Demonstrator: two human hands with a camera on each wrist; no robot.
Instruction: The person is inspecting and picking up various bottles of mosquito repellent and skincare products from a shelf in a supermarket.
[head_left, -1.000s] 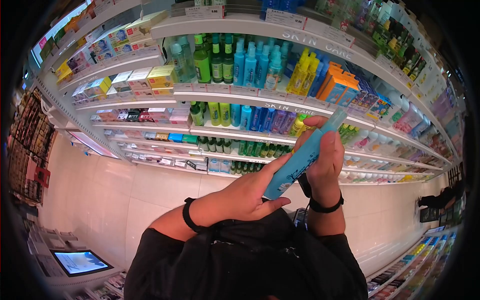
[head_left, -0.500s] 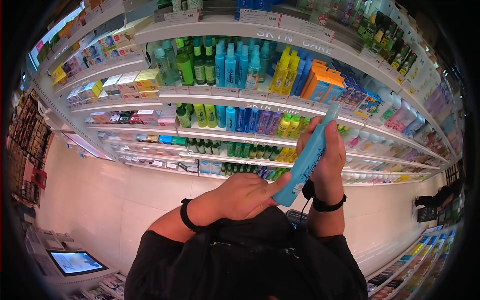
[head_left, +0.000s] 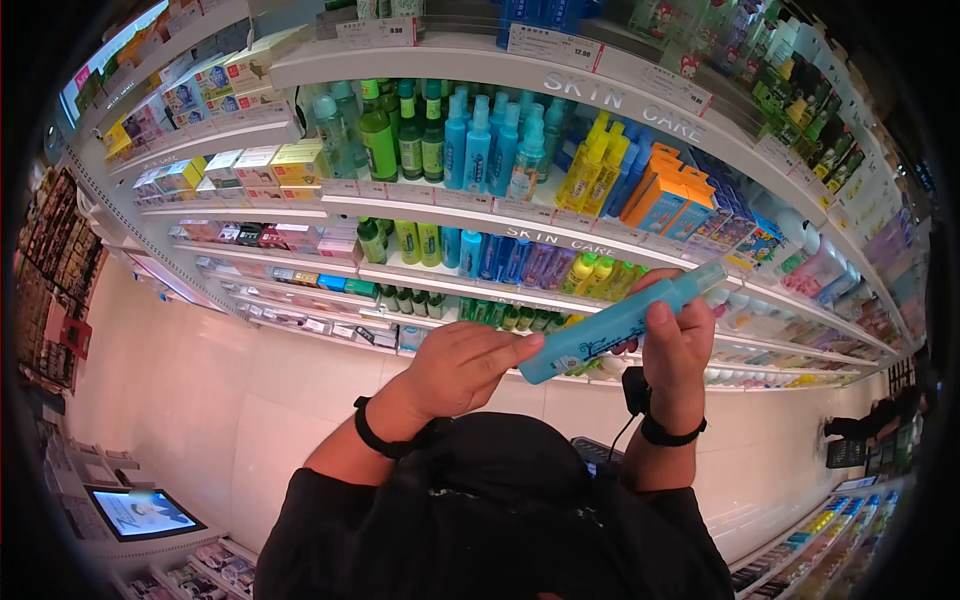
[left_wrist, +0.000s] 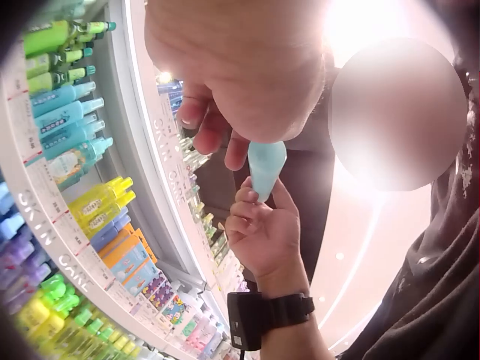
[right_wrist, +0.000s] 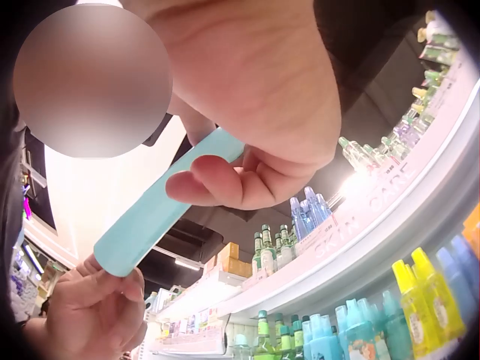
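Observation:
A light-blue bottle (head_left: 590, 345) with a translucent cap and dark printing slants in front of the chest, its capped end up and to the right. My right hand (head_left: 677, 335) grips its upper part, the thumb lying across the front. At the bottle's lower end is my left hand (head_left: 460, 365), its extended index fingertip touching the base. The right wrist view shows the plain side of the bottle (right_wrist: 161, 202), with left fingertips right at its base. In the left wrist view, the left hand (left_wrist: 236, 75) covers much of the bottle (left_wrist: 266, 169).
Curved store shelves (head_left: 430, 205) hold rows of bottles and boxes. Similar blue spray bottles (head_left: 478, 145) stand beside yellow bottles (head_left: 590, 170) and orange boxes (head_left: 660, 190). A lit screen (head_left: 143, 512) is at lower left. Someone in dark clothes (head_left: 865, 422) is at far right, near a basket (head_left: 845, 453).
The bottle has swung from a steep slant to a flatter one, its cap moving right. My left hand has gone from lying along the lower bottle to fingertip contact at its base.

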